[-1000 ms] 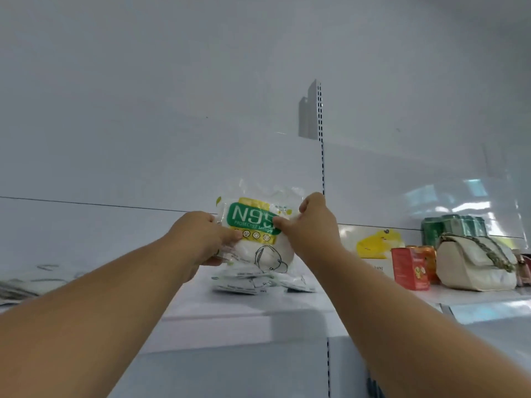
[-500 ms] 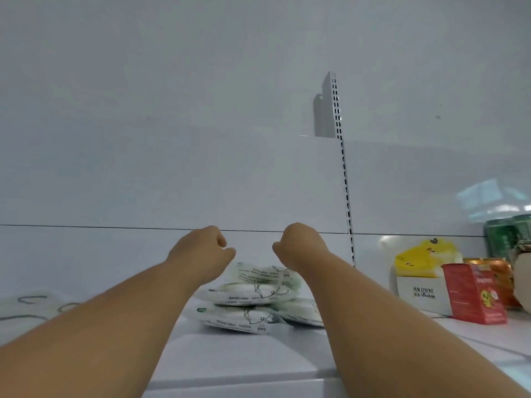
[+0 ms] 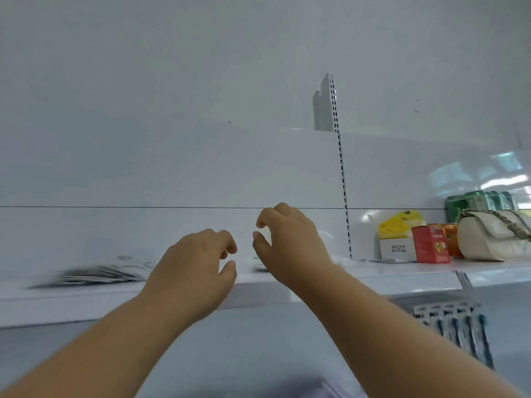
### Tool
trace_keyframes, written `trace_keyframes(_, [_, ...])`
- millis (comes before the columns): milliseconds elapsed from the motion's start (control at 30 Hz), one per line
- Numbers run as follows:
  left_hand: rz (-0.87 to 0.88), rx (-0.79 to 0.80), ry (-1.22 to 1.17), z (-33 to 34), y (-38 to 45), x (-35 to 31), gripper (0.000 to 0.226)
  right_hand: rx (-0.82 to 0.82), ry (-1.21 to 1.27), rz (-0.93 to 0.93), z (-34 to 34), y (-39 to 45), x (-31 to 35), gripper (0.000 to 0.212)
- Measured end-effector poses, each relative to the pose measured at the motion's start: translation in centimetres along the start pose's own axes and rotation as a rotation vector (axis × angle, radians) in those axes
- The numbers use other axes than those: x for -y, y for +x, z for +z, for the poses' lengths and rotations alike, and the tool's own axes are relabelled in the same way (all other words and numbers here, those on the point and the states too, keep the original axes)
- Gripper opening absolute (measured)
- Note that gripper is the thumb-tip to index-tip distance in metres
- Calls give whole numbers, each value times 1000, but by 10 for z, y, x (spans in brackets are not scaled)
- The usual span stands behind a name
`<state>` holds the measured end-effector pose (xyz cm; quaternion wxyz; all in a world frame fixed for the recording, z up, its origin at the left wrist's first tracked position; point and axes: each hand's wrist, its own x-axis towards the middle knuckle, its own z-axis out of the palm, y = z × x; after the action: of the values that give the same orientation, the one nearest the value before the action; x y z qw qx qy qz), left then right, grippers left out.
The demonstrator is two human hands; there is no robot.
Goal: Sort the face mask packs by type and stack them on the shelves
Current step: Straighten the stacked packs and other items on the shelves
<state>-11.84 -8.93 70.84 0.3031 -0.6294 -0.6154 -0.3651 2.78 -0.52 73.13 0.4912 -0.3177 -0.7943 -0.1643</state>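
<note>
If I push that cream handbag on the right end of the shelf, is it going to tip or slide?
The cream handbag looks wide and low, so it would probably slide rather than tip. Its quilted body seems soft, so it may dent under a push. The chain strap draped over it could slip off.

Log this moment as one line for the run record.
left hand: empty, fingers loosely curled | right hand: empty | shelf: flat mask packs at left | step: between packs
</note>
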Motion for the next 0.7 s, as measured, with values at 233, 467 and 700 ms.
trace_keyframes(233, [5, 77, 112, -83, -148, 65, 19, 20, 192, -16, 13, -95, 128, 19])
trace_keyframes(467, [-207, 171, 197, -133, -268, 117, 21, 206, 384, -90, 60, -174, 235, 17])
trace_keyframes(700, [-513, 359, 189, -126, -397, 150, 13, 380, 555, -82, 117, -288, 284, 12])
